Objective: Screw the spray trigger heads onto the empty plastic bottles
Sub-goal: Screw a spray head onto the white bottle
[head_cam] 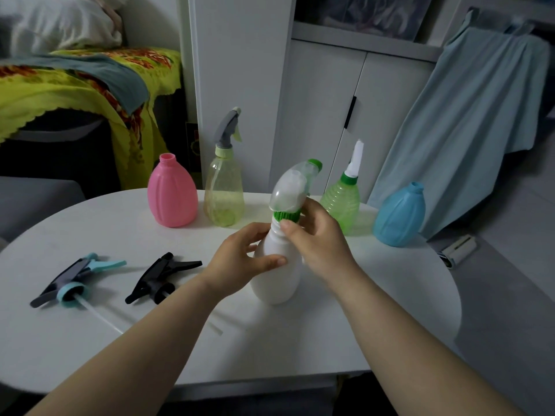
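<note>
A person's left hand [240, 256] wraps the white bottle [277, 274] standing mid-table [90, 349], while right hand [315, 235] fingers pinch its green collar [285, 217] under the clear trigger head [292, 187]. Two loose trigger heads, teal [75, 279] and black [160, 277], lie near the left edge; pink bottle [172, 195] and blue bottle [401, 214] stand open along the far edge.

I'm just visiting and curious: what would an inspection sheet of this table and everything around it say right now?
Surface: white rounded table.
Job's things: white bottle with a green-collared trigger head; pink bottle and blue bottle open-necked; yellow bottle and green bottle already topped; teal trigger head and black trigger head lying loose.
Clutter: nothing seen.
Hands: left hand grips the white bottle; right hand at its green collar.
Cables: nothing seen.
Surroundings: white cabinet, hanging blue garment, yellow patterned cloth.
</note>
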The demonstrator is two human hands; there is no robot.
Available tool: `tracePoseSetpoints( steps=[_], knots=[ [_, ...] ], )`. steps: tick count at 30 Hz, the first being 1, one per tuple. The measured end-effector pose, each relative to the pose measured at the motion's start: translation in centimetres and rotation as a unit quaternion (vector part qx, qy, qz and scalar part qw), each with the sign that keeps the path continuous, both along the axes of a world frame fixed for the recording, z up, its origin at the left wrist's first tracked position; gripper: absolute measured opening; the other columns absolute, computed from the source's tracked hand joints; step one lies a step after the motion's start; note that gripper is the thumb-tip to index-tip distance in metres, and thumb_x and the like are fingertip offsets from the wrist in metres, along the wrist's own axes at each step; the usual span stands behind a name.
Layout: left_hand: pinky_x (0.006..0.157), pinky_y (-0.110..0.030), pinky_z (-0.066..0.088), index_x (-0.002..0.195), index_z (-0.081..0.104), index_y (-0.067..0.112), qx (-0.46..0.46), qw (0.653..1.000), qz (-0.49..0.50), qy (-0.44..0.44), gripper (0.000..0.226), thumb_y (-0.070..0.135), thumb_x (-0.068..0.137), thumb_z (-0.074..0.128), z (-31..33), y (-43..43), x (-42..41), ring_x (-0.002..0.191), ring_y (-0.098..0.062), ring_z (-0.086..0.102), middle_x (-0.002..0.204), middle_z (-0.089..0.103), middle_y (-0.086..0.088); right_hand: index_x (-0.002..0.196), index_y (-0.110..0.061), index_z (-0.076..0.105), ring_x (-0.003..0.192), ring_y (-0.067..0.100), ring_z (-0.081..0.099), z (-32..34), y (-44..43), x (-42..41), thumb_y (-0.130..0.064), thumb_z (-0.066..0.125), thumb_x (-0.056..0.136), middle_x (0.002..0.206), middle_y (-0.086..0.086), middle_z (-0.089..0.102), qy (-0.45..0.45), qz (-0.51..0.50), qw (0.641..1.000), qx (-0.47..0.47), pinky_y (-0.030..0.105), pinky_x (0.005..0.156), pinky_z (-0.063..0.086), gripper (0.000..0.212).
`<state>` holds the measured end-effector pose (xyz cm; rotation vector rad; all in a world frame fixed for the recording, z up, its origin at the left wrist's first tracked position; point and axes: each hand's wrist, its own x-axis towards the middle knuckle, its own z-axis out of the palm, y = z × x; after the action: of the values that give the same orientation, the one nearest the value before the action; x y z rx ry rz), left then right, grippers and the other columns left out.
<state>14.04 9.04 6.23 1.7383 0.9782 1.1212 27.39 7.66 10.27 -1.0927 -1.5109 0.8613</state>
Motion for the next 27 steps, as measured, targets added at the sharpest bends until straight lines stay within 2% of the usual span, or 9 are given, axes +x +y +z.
tracePoseSetpoints(
  steps=[3, 7, 10, 13, 16, 19, 21, 23, 27],
  knots=[
    [0.076, 0.002, 0.040, 0.088, 0.051, 0.039, 0.001, 1.000, 0.003, -0.005, 0.043, 0.009, 0.066, 0.073, 0.0, -0.1, 0.0, 0.093, 0.006, 0.053, 0.094, 0.058, 0.020, 0.084, -0.030, 0.055, 0.081, 0.001, 0.060, 0.1, 0.2, 0.1, -0.008, 0.064, 0.075, 0.082, -0.014, 0.062, 0.020, -0.008, 1.000, 0.022, 0.008, 0.072, 0.047, 0.025],
    [0.074, 0.003, 0.039, 0.086, 0.051, 0.040, 0.003, 1.000, 0.015, -0.006, 0.043, 0.010, 0.066, 0.074, -0.2, -0.2, 0.1, 0.088, 0.013, 0.053, 0.092, 0.057, 0.022, 0.073, -0.032, 0.051, 0.068, -0.009, 0.058, -0.4, 0.1, -0.7, -0.010, 0.071, 0.069, 0.077, -0.018, 0.059, 0.029, -0.075, 0.995, 0.058, 0.002, 0.063, 0.043, 0.031],
    [0.074, 0.003, 0.039, 0.086, 0.051, 0.040, 0.002, 1.000, 0.016, -0.001, 0.043, 0.010, 0.066, 0.074, -0.2, -0.1, 0.2, 0.088, 0.013, 0.052, 0.092, 0.056, 0.022, 0.071, -0.032, 0.051, 0.069, -0.008, 0.059, -0.5, 0.1, -0.6, -0.013, 0.072, 0.067, 0.076, -0.018, 0.060, 0.032, -0.096, 0.993, 0.061, 0.004, 0.064, 0.044, 0.028],
    [0.076, 0.002, 0.039, 0.088, 0.051, 0.039, -0.001, 1.000, 0.010, 0.009, 0.043, 0.010, 0.065, 0.074, -0.1, -0.1, 0.1, 0.093, 0.007, 0.053, 0.093, 0.057, 0.021, 0.088, -0.027, 0.054, 0.088, 0.008, 0.060, -0.2, 0.2, -0.3, -0.015, 0.064, 0.076, 0.087, -0.009, 0.062, 0.016, -0.022, 0.999, 0.019, 0.019, 0.079, 0.047, 0.019],
    [0.081, -0.006, 0.042, 0.090, 0.052, 0.037, -0.003, 1.000, 0.015, 0.012, 0.042, 0.011, 0.065, 0.075, -0.1, 0.0, 0.0, 0.097, -0.003, 0.055, 0.094, 0.058, 0.018, 0.086, -0.027, 0.056, 0.081, 0.009, 0.059, 0.4, 0.3, -0.3, -0.017, 0.059, 0.081, 0.081, -0.007, 0.062, -0.001, 0.020, 1.000, -0.009, 0.026, 0.078, 0.045, 0.011],
    [0.085, -0.017, 0.041, 0.087, 0.051, 0.041, 0.010, 0.999, 0.042, 0.016, 0.045, 0.012, 0.063, 0.076, -0.2, -0.1, 0.3, 0.095, -0.006, 0.056, 0.092, 0.057, 0.020, 0.071, -0.032, 0.056, 0.072, 0.005, 0.058, 0.4, 0.4, -0.5, -0.020, 0.065, 0.076, 0.072, -0.011, 0.061, 0.012, -0.028, 0.999, 0.017, 0.017, 0.069, 0.045, 0.016],
    [0.084, -0.014, 0.039, 0.084, 0.049, 0.044, 0.026, 0.998, 0.060, 0.019, 0.047, 0.013, 0.062, 0.077, -0.3, -0.3, 0.5, 0.090, 0.004, 0.053, 0.089, 0.055, 0.026, 0.064, -0.032, 0.053, 0.067, 0.004, 0.055, -0.1, 0.2, -1.1, -0.022, 0.068, 0.073, 0.067, -0.013, 0.058, 0.018, -0.089, 0.995, 0.039, 0.010, 0.060, 0.041, 0.020],
    [0.084, -0.012, 0.038, 0.084, 0.049, 0.043, 0.036, 0.997, 0.065, 0.023, 0.046, 0.013, 0.063, 0.077, -0.4, -0.3, 0.6, 0.088, 0.008, 0.052, 0.089, 0.054, 0.028, 0.063, -0.032, 0.050, 0.064, 0.002, 0.052, -0.6, 0.1, -1.8, -0.023, 0.069, 0.072, 0.064, -0.014, 0.055, 0.024, -0.130, 0.990, 0.049, 0.011, 0.059, 0.040, 0.023],
    [0.084, -0.016, 0.040, 0.084, 0.049, 0.044, 0.017, 0.998, 0.060, 0.030, 0.047, 0.015, 0.061, 0.078, -0.1, -0.1, 0.4, 0.089, 0.005, 0.054, 0.089, 0.054, 0.027, 0.068, -0.031, 0.055, 0.062, -0.007, 0.056, 0.0, 0.4, -1.0, -0.020, 0.066, 0.075, 0.069, -0.015, 0.059, 0.031, -0.049, 0.998, 0.013, 0.008, 0.061, 0.044, 0.017]
  ],
)
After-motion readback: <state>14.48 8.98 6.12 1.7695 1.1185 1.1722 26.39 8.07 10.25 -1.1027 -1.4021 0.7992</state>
